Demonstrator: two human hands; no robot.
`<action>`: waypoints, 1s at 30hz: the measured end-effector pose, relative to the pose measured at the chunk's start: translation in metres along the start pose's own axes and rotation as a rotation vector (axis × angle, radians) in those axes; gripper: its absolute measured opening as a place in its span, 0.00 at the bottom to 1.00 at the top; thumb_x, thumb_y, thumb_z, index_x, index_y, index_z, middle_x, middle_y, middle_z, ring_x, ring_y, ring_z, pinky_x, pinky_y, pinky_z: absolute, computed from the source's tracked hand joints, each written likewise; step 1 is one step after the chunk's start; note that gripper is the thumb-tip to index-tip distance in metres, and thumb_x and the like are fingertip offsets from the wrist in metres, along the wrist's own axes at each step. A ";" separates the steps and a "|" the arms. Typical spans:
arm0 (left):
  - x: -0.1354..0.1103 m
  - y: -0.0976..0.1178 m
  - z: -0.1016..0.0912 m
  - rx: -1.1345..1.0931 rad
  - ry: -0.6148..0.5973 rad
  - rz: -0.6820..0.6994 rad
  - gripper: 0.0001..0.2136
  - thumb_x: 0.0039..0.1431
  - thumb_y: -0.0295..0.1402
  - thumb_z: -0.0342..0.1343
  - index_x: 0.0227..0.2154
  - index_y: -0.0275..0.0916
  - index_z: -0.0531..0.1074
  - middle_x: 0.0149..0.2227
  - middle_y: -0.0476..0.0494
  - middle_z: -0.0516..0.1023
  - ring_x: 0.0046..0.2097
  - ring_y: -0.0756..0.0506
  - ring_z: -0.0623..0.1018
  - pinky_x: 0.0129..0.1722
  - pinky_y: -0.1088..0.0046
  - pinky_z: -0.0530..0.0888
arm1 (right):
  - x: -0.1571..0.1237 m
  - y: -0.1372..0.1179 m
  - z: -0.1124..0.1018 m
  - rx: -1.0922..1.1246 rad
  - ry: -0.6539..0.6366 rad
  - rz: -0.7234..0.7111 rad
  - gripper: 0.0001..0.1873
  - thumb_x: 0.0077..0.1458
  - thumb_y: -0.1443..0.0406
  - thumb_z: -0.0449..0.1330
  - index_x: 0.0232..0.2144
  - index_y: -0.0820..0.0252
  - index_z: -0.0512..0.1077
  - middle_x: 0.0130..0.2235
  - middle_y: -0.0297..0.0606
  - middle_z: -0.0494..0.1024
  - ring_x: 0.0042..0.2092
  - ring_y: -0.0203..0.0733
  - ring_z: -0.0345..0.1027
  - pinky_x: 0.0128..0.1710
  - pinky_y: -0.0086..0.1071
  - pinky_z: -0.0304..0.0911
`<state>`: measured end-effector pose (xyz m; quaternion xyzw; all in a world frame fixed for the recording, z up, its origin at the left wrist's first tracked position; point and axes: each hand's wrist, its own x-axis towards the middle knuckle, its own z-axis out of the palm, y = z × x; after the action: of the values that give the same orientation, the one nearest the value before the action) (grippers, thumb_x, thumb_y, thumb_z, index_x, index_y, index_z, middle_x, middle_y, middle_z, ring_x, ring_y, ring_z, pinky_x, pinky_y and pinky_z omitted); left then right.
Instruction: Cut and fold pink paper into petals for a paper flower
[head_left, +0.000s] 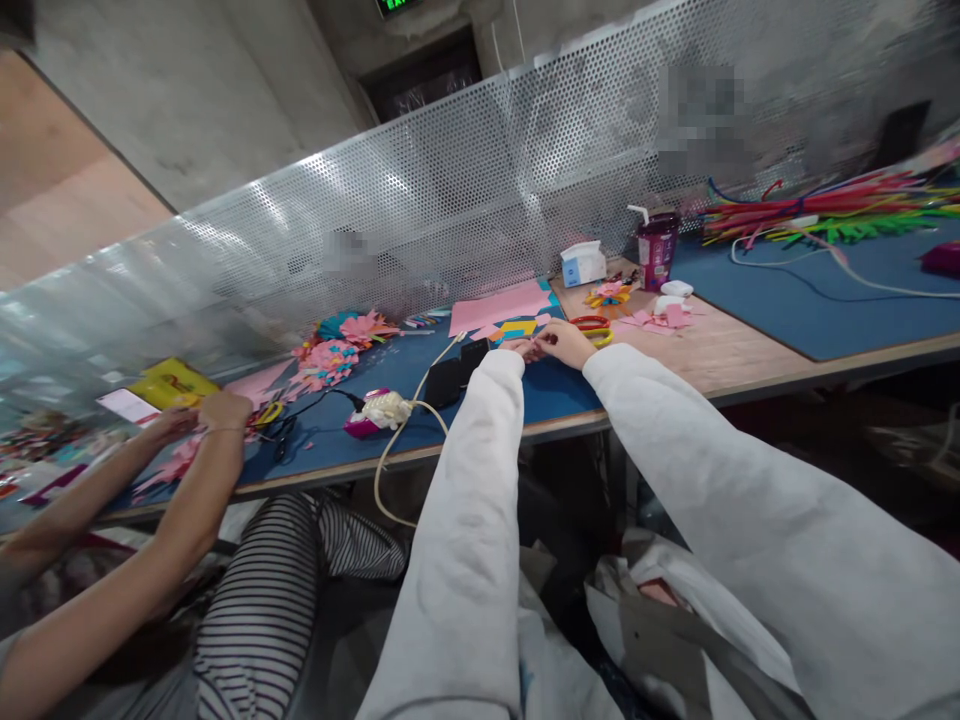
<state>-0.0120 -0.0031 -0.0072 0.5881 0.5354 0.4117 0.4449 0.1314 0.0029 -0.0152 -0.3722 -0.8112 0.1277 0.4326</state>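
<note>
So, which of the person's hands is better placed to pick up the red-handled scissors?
The right hand, probably. The red-handled scissors lie just beyond it on the blue mat, almost touching. The left hand sits farther away, on the right hand's other side.

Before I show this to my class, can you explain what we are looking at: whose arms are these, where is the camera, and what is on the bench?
The camera sits on a person's head, looking down at their own arms in white sleeves. Their left hand and right hand meet over a blue mat, pinching something too small to make out. Around them lie pink paper, scissors, paper flowers, a black phone, a tissue box and a purple cup. The bare arms at the left belong to a co-worker in a striped top.
</note>
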 end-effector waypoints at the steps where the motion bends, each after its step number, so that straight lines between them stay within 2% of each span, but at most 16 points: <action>1: 0.001 0.000 0.000 0.005 0.011 -0.020 0.12 0.54 0.27 0.51 0.16 0.35 0.70 0.16 0.48 0.72 0.22 0.52 0.71 0.34 0.72 0.69 | 0.000 0.001 0.000 0.018 0.009 -0.016 0.05 0.49 0.72 0.59 0.27 0.67 0.75 0.31 0.40 0.72 0.31 0.35 0.63 0.33 0.27 0.60; 4: 0.003 -0.001 0.001 0.036 0.055 -0.060 0.12 0.54 0.29 0.50 0.17 0.36 0.70 0.17 0.49 0.73 0.23 0.53 0.72 0.32 0.76 0.68 | 0.000 0.001 0.000 0.050 0.016 -0.042 0.05 0.49 0.71 0.59 0.27 0.65 0.76 0.30 0.39 0.73 0.30 0.35 0.63 0.32 0.27 0.59; 7: 0.005 -0.002 0.000 0.076 0.043 -0.062 0.11 0.53 0.31 0.50 0.19 0.37 0.71 0.20 0.48 0.75 0.27 0.52 0.74 0.33 0.77 0.69 | -0.001 0.001 -0.001 0.063 0.002 -0.024 0.06 0.50 0.71 0.58 0.28 0.65 0.77 0.30 0.39 0.74 0.30 0.35 0.64 0.32 0.27 0.59; 10: 0.004 0.000 -0.001 0.118 0.026 -0.091 0.10 0.53 0.32 0.49 0.20 0.37 0.71 0.24 0.45 0.77 0.31 0.49 0.76 0.37 0.74 0.70 | -0.002 0.001 -0.002 0.061 0.002 -0.039 0.06 0.50 0.70 0.58 0.29 0.65 0.77 0.30 0.39 0.74 0.31 0.36 0.65 0.33 0.27 0.59; 15: 0.001 0.004 -0.001 0.124 0.002 -0.112 0.11 0.53 0.34 0.49 0.20 0.37 0.70 0.26 0.43 0.77 0.35 0.47 0.77 0.43 0.70 0.69 | -0.002 0.001 -0.004 -0.060 0.034 -0.161 0.06 0.50 0.71 0.59 0.29 0.63 0.77 0.32 0.39 0.75 0.35 0.38 0.67 0.37 0.28 0.60; 19: 0.001 0.003 -0.001 0.092 0.015 -0.105 0.12 0.55 0.33 0.48 0.19 0.38 0.69 0.23 0.45 0.76 0.33 0.47 0.76 0.42 0.69 0.69 | -0.002 -0.003 -0.007 -0.205 -0.015 -0.189 0.07 0.52 0.70 0.58 0.31 0.62 0.78 0.32 0.39 0.76 0.36 0.39 0.67 0.39 0.29 0.60; 24: 0.005 0.001 0.000 0.016 0.070 -0.139 0.13 0.53 0.28 0.49 0.14 0.39 0.67 0.18 0.47 0.71 0.29 0.48 0.75 0.40 0.69 0.69 | -0.006 -0.007 -0.009 -0.361 -0.074 -0.205 0.11 0.56 0.67 0.55 0.38 0.60 0.77 0.40 0.40 0.75 0.42 0.41 0.65 0.43 0.31 0.59; 30: 0.013 -0.006 -0.001 -0.041 0.095 -0.138 0.13 0.55 0.28 0.48 0.16 0.37 0.66 0.17 0.48 0.69 0.24 0.51 0.72 0.39 0.70 0.70 | -0.010 -0.009 -0.009 -0.498 -0.134 -0.218 0.15 0.59 0.65 0.51 0.43 0.61 0.74 0.44 0.42 0.74 0.46 0.45 0.62 0.38 0.32 0.59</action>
<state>-0.0134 0.0103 -0.0121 0.5205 0.5866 0.4181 0.4583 0.1376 -0.0113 -0.0105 -0.3683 -0.8797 -0.0987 0.2842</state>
